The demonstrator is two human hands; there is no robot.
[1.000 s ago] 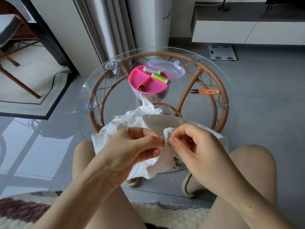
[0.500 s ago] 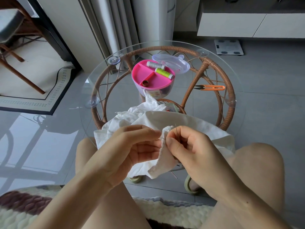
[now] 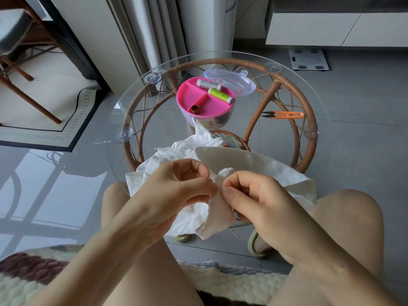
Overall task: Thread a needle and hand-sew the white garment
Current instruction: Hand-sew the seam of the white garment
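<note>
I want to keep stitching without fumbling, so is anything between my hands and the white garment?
Nothing visible does. The left hand and right hand both pinch a raised fold of the white garment; the pink sewing box and orange thread snips sit farther back on the glass table.

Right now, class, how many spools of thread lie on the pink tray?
2: a white spool at the pink tray's far edge, a lime-green spool beside it. Others may hide in the tub underneath.

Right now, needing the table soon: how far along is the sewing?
Done: the kit is open, lid off. In hand: left hand and right hand pinch a garment fold, mid-stitch apparently. Left: finishing the seam and cutting thread; snips lie untouched on the table.
</note>
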